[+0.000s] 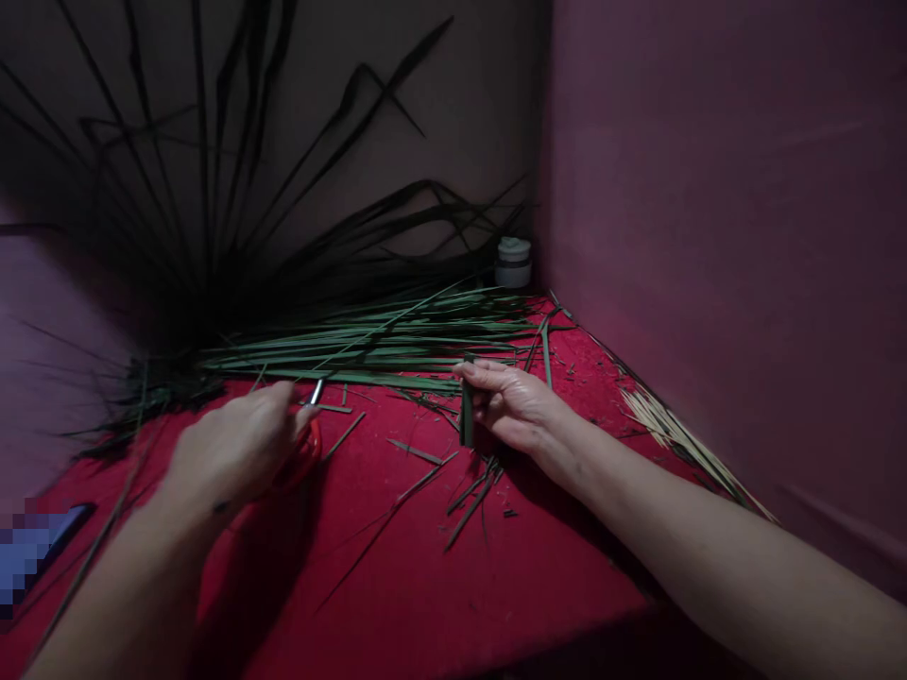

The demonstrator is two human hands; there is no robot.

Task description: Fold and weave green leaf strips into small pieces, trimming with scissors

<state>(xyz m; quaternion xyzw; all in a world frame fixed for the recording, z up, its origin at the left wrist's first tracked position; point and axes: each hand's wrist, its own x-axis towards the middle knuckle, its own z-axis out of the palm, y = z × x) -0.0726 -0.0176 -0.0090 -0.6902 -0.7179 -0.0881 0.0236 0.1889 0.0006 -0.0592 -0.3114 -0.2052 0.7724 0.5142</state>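
Observation:
My right hand [511,401] is closed round a short folded green leaf strip [467,416], held upright just above the red cloth floor [425,586]. My left hand [237,444] is closed on a red-handled tool [304,449] whose metal tip [316,391] points away from me; I cannot tell whether it is scissors or a knife. A pile of long green palm leaves [383,340] lies just beyond both hands. Cut leaf scraps [453,486] are scattered on the cloth between and below the hands.
Dark long leaves [213,189] fan up against the back wall. A small white jar [513,262] stands in the corner. A bundle of pale thin sticks [680,439] lies along the pink right wall. A pixelated blue object [28,557] sits at the far left.

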